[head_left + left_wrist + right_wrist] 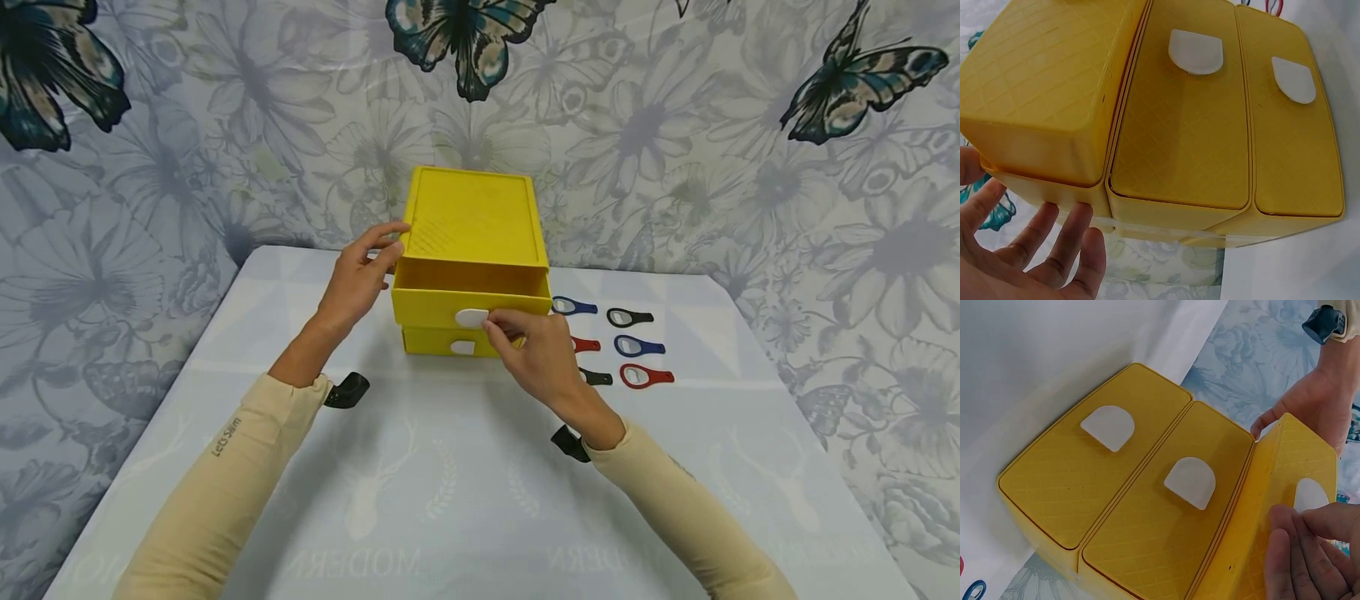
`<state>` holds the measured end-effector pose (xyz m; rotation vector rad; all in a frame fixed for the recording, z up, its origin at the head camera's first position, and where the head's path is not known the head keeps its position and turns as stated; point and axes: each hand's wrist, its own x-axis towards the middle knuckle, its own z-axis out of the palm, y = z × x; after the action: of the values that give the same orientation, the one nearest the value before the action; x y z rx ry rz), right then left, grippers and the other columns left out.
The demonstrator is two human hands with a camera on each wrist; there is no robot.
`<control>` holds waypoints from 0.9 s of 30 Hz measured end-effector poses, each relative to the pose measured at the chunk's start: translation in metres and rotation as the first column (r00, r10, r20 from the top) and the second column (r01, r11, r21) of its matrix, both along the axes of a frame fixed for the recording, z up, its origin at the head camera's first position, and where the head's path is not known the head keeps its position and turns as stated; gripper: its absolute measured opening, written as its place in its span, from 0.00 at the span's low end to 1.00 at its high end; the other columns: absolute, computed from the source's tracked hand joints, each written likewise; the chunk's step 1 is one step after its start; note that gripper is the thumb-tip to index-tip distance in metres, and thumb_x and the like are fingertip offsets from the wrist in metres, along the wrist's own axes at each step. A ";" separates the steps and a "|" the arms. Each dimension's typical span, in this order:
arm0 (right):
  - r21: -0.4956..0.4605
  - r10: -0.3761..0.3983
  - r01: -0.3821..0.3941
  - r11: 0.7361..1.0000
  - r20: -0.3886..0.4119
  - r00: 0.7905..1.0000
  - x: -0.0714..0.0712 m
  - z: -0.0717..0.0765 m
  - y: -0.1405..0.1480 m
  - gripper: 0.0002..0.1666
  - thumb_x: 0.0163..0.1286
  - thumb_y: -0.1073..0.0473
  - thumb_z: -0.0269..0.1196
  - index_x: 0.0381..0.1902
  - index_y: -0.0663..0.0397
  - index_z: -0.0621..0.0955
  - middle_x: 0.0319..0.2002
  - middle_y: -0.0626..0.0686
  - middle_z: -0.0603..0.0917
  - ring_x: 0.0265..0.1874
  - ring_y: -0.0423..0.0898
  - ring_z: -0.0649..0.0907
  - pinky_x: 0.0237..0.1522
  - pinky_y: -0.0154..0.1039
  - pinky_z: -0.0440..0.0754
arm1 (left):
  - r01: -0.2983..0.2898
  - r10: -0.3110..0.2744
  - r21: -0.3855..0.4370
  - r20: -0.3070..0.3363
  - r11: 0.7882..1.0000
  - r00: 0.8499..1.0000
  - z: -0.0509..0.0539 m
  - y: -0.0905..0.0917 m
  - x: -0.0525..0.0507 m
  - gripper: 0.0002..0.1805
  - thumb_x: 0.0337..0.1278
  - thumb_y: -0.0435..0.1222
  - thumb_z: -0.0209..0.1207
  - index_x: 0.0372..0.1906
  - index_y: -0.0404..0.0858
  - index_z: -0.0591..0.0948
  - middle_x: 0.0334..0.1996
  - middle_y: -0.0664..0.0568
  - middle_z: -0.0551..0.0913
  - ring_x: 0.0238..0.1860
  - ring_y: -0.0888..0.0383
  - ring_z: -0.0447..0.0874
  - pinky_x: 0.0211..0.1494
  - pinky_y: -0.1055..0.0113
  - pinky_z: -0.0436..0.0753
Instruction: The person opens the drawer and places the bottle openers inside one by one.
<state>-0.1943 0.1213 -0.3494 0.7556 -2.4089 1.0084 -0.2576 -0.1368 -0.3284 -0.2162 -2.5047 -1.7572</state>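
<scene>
Hands at a small yellow drawer cabinet. The right hand (536,354) pinches the white tab (471,317) of the top drawer (420,308) between thumb and bent fingers. The left hand (360,275), its fingers loosely spread and slightly bent, rests its fingertips on the left side of the cabinet (480,212) near the top; it encloses nothing.

The cabinet stands near the middle of the table's far edge. Its top drawer juts out toward the near edge; the two lower drawers (1166,519) sit flush. The walls look like thin, stiff plastic, probably light, so the casing could slide or tip without a steadying hand. The tab, small and apparently smooth, may slip; thumb and fingers on its two faces seem the best hold, with counter-pressure on the casing's side or top.

Beside the cabinet, toward the table's far right corner, lie six loop-headed pieces (647,377), two each of blue, black and red; those nearest the cabinet are partly hidden. They leave little room for sideways movement there. Forward, the table (450,467) offers ample travel to its near edge, beneath the forearms. Behind hangs a butterfly-patterned backdrop (637,125).
</scene>
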 end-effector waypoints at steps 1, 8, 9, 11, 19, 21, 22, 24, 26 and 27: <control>-0.001 0.004 -0.004 1.000 -0.006 1.000 0.001 0.000 0.000 0.08 0.68 0.61 0.67 0.39 0.60 0.89 0.33 0.54 0.91 0.29 0.43 0.90 0.33 0.35 0.86 | 0.003 -0.003 0.004 -0.003 1.000 1.000 0.000 0.000 0.000 0.22 0.78 0.49 0.47 0.71 0.56 0.71 0.64 0.46 0.72 0.51 0.49 0.75 0.54 0.51 0.77; -0.008 0.013 -0.013 1.000 -0.004 1.000 0.013 -0.002 0.003 0.06 0.67 0.61 0.68 0.38 0.58 0.89 0.32 0.52 0.91 0.28 0.42 0.89 0.31 0.37 0.86 | 0.008 -0.008 0.002 -0.008 1.000 1.000 0.000 0.000 -0.001 0.22 0.77 0.49 0.47 0.71 0.56 0.71 0.63 0.46 0.73 0.51 0.50 0.75 0.52 0.54 0.77; -0.006 0.014 -0.014 1.000 -0.006 1.000 0.014 -0.002 0.003 0.06 0.67 0.61 0.69 0.38 0.58 0.89 0.32 0.52 0.91 0.28 0.42 0.89 0.31 0.37 0.86 | 0.006 -0.006 -0.001 -0.008 1.000 1.000 0.000 0.000 -0.001 0.22 0.77 0.49 0.47 0.71 0.56 0.71 0.63 0.46 0.73 0.51 0.51 0.75 0.51 0.55 0.77; -0.003 0.018 -0.018 1.000 -0.012 1.000 0.017 -0.003 0.003 0.06 0.66 0.62 0.69 0.37 0.58 0.89 0.31 0.51 0.91 0.27 0.42 0.89 0.30 0.38 0.86 | 0.005 -0.005 -0.003 -0.010 1.000 1.000 -0.001 0.000 -0.001 0.22 0.78 0.49 0.47 0.71 0.56 0.71 0.62 0.46 0.74 0.50 0.51 0.75 0.51 0.54 0.77; 0.012 0.049 -0.048 0.999 -0.031 0.998 0.031 -0.001 0.004 0.06 0.66 0.62 0.69 0.38 0.59 0.88 0.31 0.51 0.90 0.29 0.41 0.89 0.32 0.34 0.86 | -0.012 0.012 -0.018 -0.008 1.000 1.000 0.000 0.001 0.000 0.23 0.77 0.50 0.47 0.71 0.56 0.71 0.63 0.45 0.74 0.51 0.49 0.75 0.52 0.53 0.77; 0.014 0.051 -0.051 0.999 -0.021 0.998 0.034 -0.001 0.004 0.06 0.66 0.62 0.69 0.38 0.58 0.88 0.31 0.51 0.90 0.29 0.41 0.89 0.33 0.33 0.85 | -0.016 0.016 -0.020 -0.007 1.000 1.000 0.000 0.001 0.000 0.23 0.77 0.50 0.47 0.71 0.57 0.71 0.64 0.45 0.73 0.52 0.49 0.75 0.52 0.53 0.77; 0.015 0.051 -0.051 0.999 -0.016 0.999 0.035 -0.001 0.004 0.06 0.66 0.61 0.69 0.38 0.58 0.88 0.31 0.51 0.90 0.29 0.41 0.89 0.33 0.32 0.85 | -0.017 0.017 -0.020 -0.008 1.000 1.000 0.000 0.001 0.000 0.23 0.77 0.50 0.47 0.71 0.56 0.71 0.64 0.45 0.73 0.52 0.48 0.75 0.52 0.53 0.77; 0.019 0.048 -0.048 0.999 -0.004 0.999 0.038 -0.002 0.004 0.06 0.66 0.61 0.69 0.38 0.58 0.88 0.31 0.51 0.90 0.29 0.40 0.89 0.33 0.31 0.85 | -0.020 0.020 -0.022 -0.011 1.000 1.000 -0.001 0.001 0.000 0.22 0.77 0.49 0.47 0.71 0.56 0.71 0.64 0.45 0.73 0.52 0.48 0.75 0.52 0.54 0.77; 0.018 0.048 -0.048 0.999 0.006 0.999 0.040 -0.002 0.004 0.06 0.66 0.61 0.69 0.38 0.57 0.88 0.31 0.50 0.90 0.29 0.40 0.89 0.34 0.31 0.85 | -0.021 0.021 -0.024 -0.013 0.999 1.000 -0.001 0.001 0.000 0.23 0.77 0.49 0.47 0.71 0.56 0.71 0.64 0.45 0.73 0.52 0.48 0.75 0.52 0.53 0.77; 0.018 0.048 -0.049 0.999 0.008 0.999 0.041 -0.003 0.005 0.06 0.66 0.60 0.69 0.38 0.57 0.88 0.31 0.50 0.90 0.29 0.40 0.89 0.34 0.31 0.85 | -0.021 0.021 -0.025 -0.014 0.999 1.000 -0.001 0.001 0.000 0.23 0.77 0.49 0.47 0.71 0.56 0.71 0.64 0.45 0.73 0.52 0.48 0.76 0.52 0.53 0.77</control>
<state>-0.1530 0.1258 -0.3523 0.8215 -2.4199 1.0116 -0.2573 -0.1359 -0.3297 -0.2021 -2.5111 -1.7112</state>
